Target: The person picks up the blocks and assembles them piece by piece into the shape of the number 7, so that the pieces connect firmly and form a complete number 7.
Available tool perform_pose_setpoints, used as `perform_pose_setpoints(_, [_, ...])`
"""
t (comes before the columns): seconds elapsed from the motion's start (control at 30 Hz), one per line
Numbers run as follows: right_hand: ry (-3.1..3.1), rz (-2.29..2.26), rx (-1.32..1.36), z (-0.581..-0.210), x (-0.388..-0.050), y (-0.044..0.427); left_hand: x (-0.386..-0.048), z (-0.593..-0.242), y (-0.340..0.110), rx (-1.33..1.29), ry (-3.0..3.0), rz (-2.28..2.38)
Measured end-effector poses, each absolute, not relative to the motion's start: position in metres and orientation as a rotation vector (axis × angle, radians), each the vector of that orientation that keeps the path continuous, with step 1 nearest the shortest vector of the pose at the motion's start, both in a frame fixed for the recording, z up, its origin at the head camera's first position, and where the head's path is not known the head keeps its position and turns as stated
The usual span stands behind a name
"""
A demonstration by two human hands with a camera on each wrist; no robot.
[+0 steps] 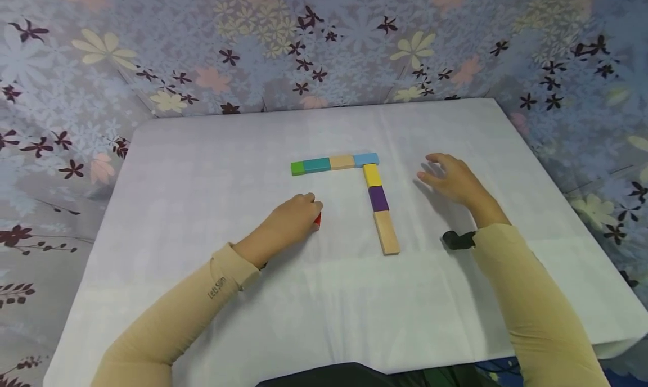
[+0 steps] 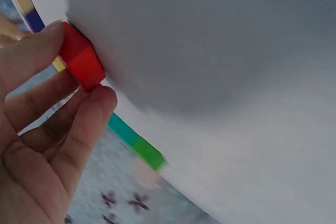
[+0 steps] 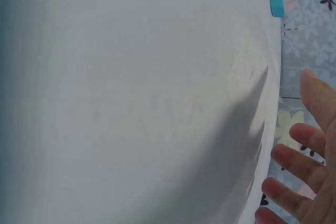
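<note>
My left hand (image 1: 291, 218) pinches a red block (image 2: 84, 64) between thumb and fingers, left of the column of blocks; in the head view the hand mostly hides it. Toward the back of the table runs a row: a green block (image 1: 297, 168), a teal block (image 1: 316, 165), a natural wood block (image 1: 342, 162) and a light blue block (image 1: 366, 160). From its right end a yellow block (image 1: 372, 175), a purple block (image 1: 378, 198) and a longer wood block (image 1: 387, 233) extend toward me. My right hand (image 1: 453, 179) hovers right of them, fingers loosely bent, holding nothing.
A white cloth (image 1: 202, 167) covers the table. Behind and at both sides hangs flowered fabric (image 1: 349, 44). A black device (image 1: 458, 240) sticks out from the right sleeve's cuff.
</note>
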State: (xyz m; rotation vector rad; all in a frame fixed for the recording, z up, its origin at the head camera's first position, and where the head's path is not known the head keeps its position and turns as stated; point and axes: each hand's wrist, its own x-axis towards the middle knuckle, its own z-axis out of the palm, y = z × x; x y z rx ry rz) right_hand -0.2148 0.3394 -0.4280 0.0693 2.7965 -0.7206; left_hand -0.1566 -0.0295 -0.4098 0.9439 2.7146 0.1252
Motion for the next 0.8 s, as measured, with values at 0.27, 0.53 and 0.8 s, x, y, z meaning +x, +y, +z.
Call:
perform_pose_setpoints(0.27, [2.815,-0.719,0.033,-0.423,-0.221,0.343,-0.197,-0.408,-0.05,0.74,2.808,0.167])
perform_pose_setpoints(0.53, [2.833,-0.718,-0.005,-0.422,-0.221,0.342,-0.229,-0.407,-0.051,0.601,2.863,0.187])
perform_pose_setpoints(0.8, [2.834,-0.707,-0.022,-0.419,-0.221,0.338,-0.245,-0.404,-0.046,0.518,2.847,0.241])
